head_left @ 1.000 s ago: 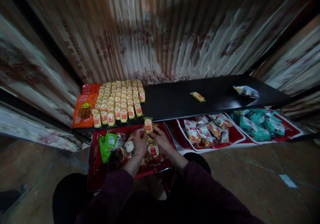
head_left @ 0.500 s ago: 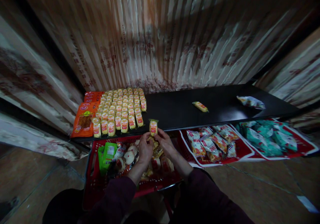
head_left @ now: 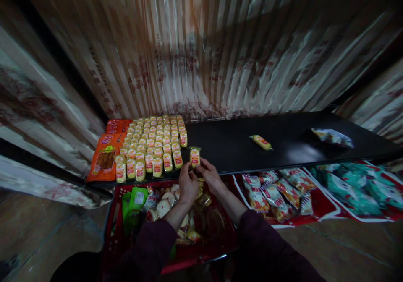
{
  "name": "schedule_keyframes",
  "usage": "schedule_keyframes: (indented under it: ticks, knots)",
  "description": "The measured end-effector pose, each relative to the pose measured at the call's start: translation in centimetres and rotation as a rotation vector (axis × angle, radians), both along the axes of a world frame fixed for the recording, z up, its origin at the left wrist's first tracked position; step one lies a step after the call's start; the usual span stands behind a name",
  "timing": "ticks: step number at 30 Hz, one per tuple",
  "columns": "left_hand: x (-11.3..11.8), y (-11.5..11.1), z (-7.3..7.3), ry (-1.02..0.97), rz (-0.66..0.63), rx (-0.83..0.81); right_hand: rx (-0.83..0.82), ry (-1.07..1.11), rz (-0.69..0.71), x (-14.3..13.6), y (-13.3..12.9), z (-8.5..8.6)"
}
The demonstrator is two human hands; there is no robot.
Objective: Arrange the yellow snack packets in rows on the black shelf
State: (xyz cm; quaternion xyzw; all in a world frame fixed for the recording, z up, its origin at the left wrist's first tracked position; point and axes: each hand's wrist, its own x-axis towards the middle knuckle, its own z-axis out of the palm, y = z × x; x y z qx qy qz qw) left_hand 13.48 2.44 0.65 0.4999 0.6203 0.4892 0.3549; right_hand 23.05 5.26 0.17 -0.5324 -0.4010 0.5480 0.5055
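Note:
Both my hands meet at the front edge of a black shelf (head_left: 220, 147), around a small yellow wrapped cake (head_left: 194, 157) with a red label. The cake stands upright between my fingertips. My left hand (head_left: 188, 185) pinches its lower left side, and my right hand (head_left: 210, 176) pinches its lower right side. Just left of it, rows of the same cakes (head_left: 158, 166) stand packed together on the shelf. Beneath my hands is a red basket (head_left: 108, 236) holding mixed wrapped snacks, partly hidden by my forearms.
Orange packets (head_left: 105, 158) lie at the shelf's left end. Farther right on it lie a single yellow cake (head_left: 261, 142) and a silvery packet (head_left: 333, 137). Two more baskets hold white-and-orange bags (head_left: 288, 191) and teal bags (head_left: 357, 189). A striped curtain (head_left: 208, 63) hangs behind.
Both hands have moved slightly forward with the cake, which is now at the shelf's front edge, nearer the rows. The view has shifted a little, and the shelf looks closer.

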Motion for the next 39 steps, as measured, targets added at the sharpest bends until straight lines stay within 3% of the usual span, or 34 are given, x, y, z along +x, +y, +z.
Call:
schedule_keyframes:
  ticks: [22, 39]
  knots:
    - [0.7, 3.7, -0.1, -0.046, -0.049, 0.025, 0.055, -0.061, -0.017, -1.1, 6.1, -1.5]
    - [0.7, 5.7, -0.2, -0.036, -0.024, -0.015, 0.127, -0.279, 0.048, -0.9, 7.9, -1.7]
